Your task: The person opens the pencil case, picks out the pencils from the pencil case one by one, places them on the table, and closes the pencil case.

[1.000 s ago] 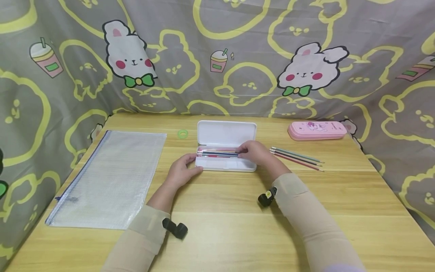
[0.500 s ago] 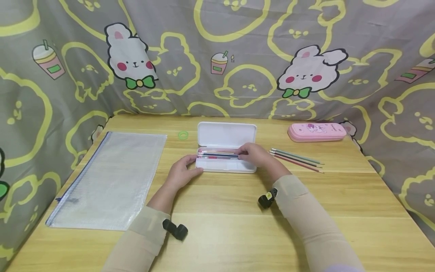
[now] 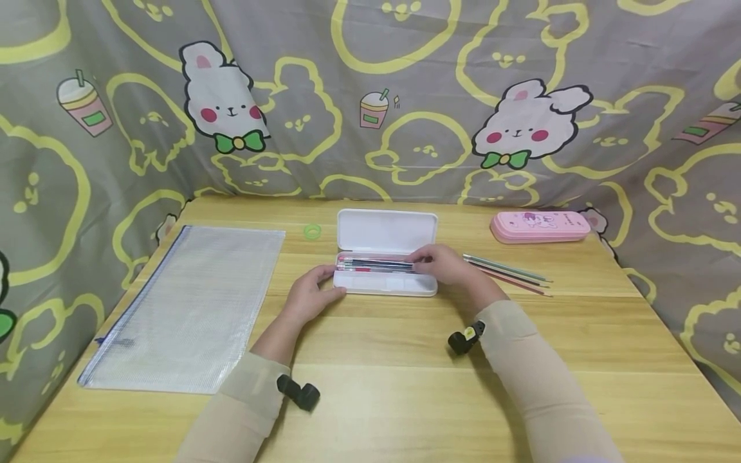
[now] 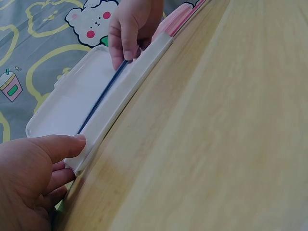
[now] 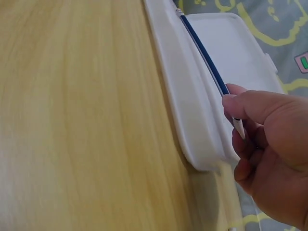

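Observation:
A white pencil case [image 3: 386, 285] lies open on the table, its lid [image 3: 386, 230] tipped back. Several pencils [image 3: 370, 262] lie lengthwise in its tray. My left hand [image 3: 311, 292] holds the case's left end; the left wrist view shows the thumb [image 4: 67, 145] on the rim and fingers lower at the end wall. At the other end, my right hand [image 3: 442, 265] pinches a dark blue pencil [image 5: 204, 53] near its pointed end, between thumb and fingers. The pencil's eraser end reaches toward the case's left end. Parts of the right fingers are hidden in the head view.
Several loose pencils [image 3: 515, 273] lie right of the case, close to my right forearm. A pink pencil case [image 3: 539, 227] sits at the back right. A clear zip pouch [image 3: 191, 308] lies on the left. A green ring [image 3: 312, 231] is behind my left hand. Patterned cloth [image 3: 428, 83] surrounds the table.
My right hand has shifted slightly right along the case, and the dark blue pencil's visible length between the hands has grown. My left hand stays at the case's left end.

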`<action>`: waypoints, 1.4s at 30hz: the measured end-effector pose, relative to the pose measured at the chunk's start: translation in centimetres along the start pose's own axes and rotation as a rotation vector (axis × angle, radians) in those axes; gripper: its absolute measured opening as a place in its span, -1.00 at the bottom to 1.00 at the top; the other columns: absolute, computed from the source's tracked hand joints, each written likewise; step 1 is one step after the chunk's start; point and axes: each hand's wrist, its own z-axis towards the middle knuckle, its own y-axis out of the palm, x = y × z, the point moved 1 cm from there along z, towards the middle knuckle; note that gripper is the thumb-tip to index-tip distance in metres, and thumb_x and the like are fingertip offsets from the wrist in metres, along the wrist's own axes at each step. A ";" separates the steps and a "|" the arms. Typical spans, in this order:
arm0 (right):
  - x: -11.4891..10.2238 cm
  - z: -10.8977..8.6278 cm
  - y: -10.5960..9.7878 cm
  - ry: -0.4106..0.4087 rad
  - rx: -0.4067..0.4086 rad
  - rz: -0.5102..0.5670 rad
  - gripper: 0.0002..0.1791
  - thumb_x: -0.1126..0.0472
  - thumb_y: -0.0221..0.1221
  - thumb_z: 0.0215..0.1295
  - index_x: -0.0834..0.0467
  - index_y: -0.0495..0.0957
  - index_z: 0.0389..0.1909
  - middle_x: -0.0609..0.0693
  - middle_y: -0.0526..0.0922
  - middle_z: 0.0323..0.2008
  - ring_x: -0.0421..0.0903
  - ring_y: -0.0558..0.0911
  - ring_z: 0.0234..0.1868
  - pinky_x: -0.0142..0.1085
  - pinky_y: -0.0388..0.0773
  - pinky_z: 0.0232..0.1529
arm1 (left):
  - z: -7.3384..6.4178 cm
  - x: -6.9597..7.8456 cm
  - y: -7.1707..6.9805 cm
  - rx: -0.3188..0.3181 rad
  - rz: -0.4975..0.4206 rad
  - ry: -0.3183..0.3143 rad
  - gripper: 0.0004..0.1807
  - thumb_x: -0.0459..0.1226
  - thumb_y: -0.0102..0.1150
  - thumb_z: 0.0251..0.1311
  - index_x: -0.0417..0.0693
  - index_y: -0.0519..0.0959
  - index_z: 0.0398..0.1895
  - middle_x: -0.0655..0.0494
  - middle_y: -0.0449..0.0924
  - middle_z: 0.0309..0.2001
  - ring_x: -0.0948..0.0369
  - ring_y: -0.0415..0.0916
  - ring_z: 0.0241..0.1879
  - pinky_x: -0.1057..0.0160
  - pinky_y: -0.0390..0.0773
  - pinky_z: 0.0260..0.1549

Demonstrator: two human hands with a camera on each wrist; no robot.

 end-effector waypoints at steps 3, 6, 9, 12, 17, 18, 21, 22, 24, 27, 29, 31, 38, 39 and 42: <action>0.6 -0.7 -0.5 -0.004 0.008 0.032 -0.72 0.23 0.16 0.33 0.17 0.66 0.01 0.07 0.65 -0.19 -0.09 0.51 -0.18 -0.31 0.48 -0.14 | 0.0 0.0 0.1 0.002 -0.001 0.004 -0.35 -0.12 0.35 0.12 -0.13 0.44 0.29 -0.09 0.47 0.32 -0.06 0.29 0.41 -0.07 0.16 0.46; 1.2 -1.5 -1.2 0.024 0.024 0.045 -0.72 0.24 0.14 0.34 0.19 0.65 0.01 0.07 0.61 -0.25 -0.09 0.47 -0.22 -0.35 0.44 -0.22 | 0.0 0.0 0.1 0.001 0.002 0.005 -0.34 -0.12 0.34 0.12 -0.13 0.44 0.29 -0.09 0.47 0.32 -0.06 0.29 0.40 -0.08 0.17 0.46; 2.1 -2.6 -2.1 0.050 0.044 0.047 -0.70 0.24 0.14 0.35 0.19 0.64 0.04 0.09 0.64 -0.21 -0.10 0.49 -0.20 -0.34 0.45 -0.19 | 0.0 -0.1 0.1 0.001 -0.001 0.005 -0.35 -0.12 0.35 0.12 -0.13 0.44 0.29 -0.09 0.47 0.32 -0.06 0.29 0.40 -0.07 0.17 0.46; 3.3 -3.8 -3.0 0.064 0.072 0.037 -0.70 0.20 0.13 0.36 0.16 0.64 0.06 0.11 0.67 -0.12 -0.10 0.52 -0.15 -0.32 0.47 -0.13 | 0.0 -0.1 0.1 0.001 -0.003 0.007 -0.35 -0.12 0.35 0.12 -0.13 0.44 0.28 -0.09 0.47 0.32 -0.06 0.29 0.40 -0.07 0.17 0.46; 5.0 -6.3 -4.6 0.077 0.104 0.014 -0.70 0.18 0.13 0.40 0.16 0.63 0.06 0.18 0.65 0.07 -0.05 0.54 0.00 -0.27 0.49 0.01 | -0.1 0.0 0.0 -0.002 -0.005 0.002 -0.35 -0.12 0.35 0.13 -0.12 0.44 0.29 -0.08 0.46 0.32 -0.05 0.29 0.41 -0.06 0.17 0.47; 5.3 -6.8 -4.9 0.084 0.109 0.007 -0.70 0.17 0.13 0.40 0.17 0.62 0.07 0.19 0.64 0.08 -0.05 0.54 0.01 -0.27 0.49 0.01 | -0.1 0.0 0.0 -0.002 -0.005 0.000 -0.35 -0.12 0.35 0.12 -0.12 0.44 0.29 -0.08 0.46 0.32 -0.05 0.29 0.41 -0.06 0.17 0.47; 6.2 -8.5 -5.8 0.106 0.132 -0.015 -0.68 0.16 0.14 0.40 0.19 0.61 0.08 0.21 0.65 0.05 -0.10 0.54 -0.06 -0.30 0.52 -0.04 | -0.1 0.0 0.0 -0.004 -0.007 -0.002 -0.35 -0.12 0.35 0.12 -0.11 0.43 0.29 -0.08 0.46 0.33 -0.05 0.29 0.41 -0.06 0.17 0.47; 6.5 -9.1 -6.2 0.114 0.140 -0.023 -0.67 0.14 0.13 0.40 0.20 0.61 0.09 0.21 0.65 0.03 -0.12 0.54 -0.10 -0.32 0.53 -0.08 | -0.1 0.0 0.0 -0.005 -0.007 -0.001 -0.35 -0.12 0.35 0.13 -0.11 0.43 0.29 -0.08 0.46 0.33 -0.05 0.29 0.41 -0.06 0.17 0.47; 7.1 -10.3 -6.8 0.130 0.153 -0.031 -0.65 0.14 0.13 0.41 0.22 0.59 0.11 0.21 0.65 -0.01 -0.18 0.52 -0.16 -0.36 0.53 -0.15 | -0.1 0.0 0.0 -0.005 -0.009 0.002 -0.35 -0.13 0.35 0.13 -0.12 0.43 0.29 -0.08 0.46 0.33 -0.05 0.29 0.41 -0.06 0.17 0.47; 8.2 -11.9 -7.5 0.150 0.177 -0.046 -0.64 0.14 0.13 0.41 0.25 0.58 0.11 0.18 0.65 -0.07 -0.24 0.49 -0.23 -0.42 0.52 -0.24 | -0.1 0.0 0.0 -0.006 -0.010 0.005 -0.35 -0.13 0.34 0.13 -0.13 0.43 0.29 -0.09 0.45 0.33 -0.05 0.30 0.40 -0.05 0.17 0.46; 8.9 -12.9 -7.9 0.164 0.192 -0.051 -0.63 0.13 0.13 0.41 0.27 0.59 0.10 0.13 0.64 -0.13 -0.27 0.47 -0.27 -0.44 0.50 -0.29 | -0.1 0.0 0.0 -0.006 -0.008 0.006 -0.35 -0.13 0.34 0.13 -0.13 0.43 0.29 -0.10 0.45 0.33 -0.05 0.30 0.40 -0.06 0.18 0.46; 9.5 -13.8 -8.2 0.183 0.203 -0.057 -0.63 0.12 0.13 0.41 0.27 0.59 0.09 0.08 0.63 -0.18 -0.29 0.45 -0.29 -0.45 0.48 -0.32 | -0.1 0.0 0.0 -0.006 -0.009 0.007 -0.34 -0.13 0.34 0.13 -0.13 0.43 0.30 -0.10 0.45 0.33 -0.05 0.30 0.40 -0.06 0.18 0.46; 11.7 -15.5 -8.6 0.233 0.183 -0.044 -0.61 0.14 0.12 0.42 0.32 0.56 0.11 0.16 0.62 -0.07 -0.38 0.42 -0.30 -0.48 0.49 -0.34 | -0.1 0.0 0.0 -0.002 -0.001 0.015 -0.35 -0.13 0.33 0.13 -0.13 0.43 0.29 -0.10 0.45 0.33 -0.06 0.30 0.40 -0.07 0.18 0.46; 11.9 -15.6 -8.6 0.241 0.178 -0.050 -0.61 0.14 0.12 0.42 0.32 0.56 0.11 0.18 0.61 -0.02 -0.39 0.42 -0.29 -0.49 0.48 -0.33 | -0.1 0.0 0.0 -0.001 0.002 0.016 -0.35 -0.13 0.34 0.14 -0.13 0.43 0.29 -0.10 0.45 0.33 -0.06 0.30 0.40 -0.07 0.18 0.46; 12.5 -15.8 -8.5 0.262 0.158 -0.073 -0.60 0.12 0.12 0.42 0.33 0.56 0.11 0.26 0.60 -0.01 -0.33 0.42 -0.28 -0.48 0.46 -0.33 | -0.1 0.0 0.1 -0.001 0.006 0.016 -0.35 -0.13 0.34 0.13 -0.12 0.43 0.30 -0.09 0.45 0.33 -0.06 0.29 0.40 -0.07 0.17 0.46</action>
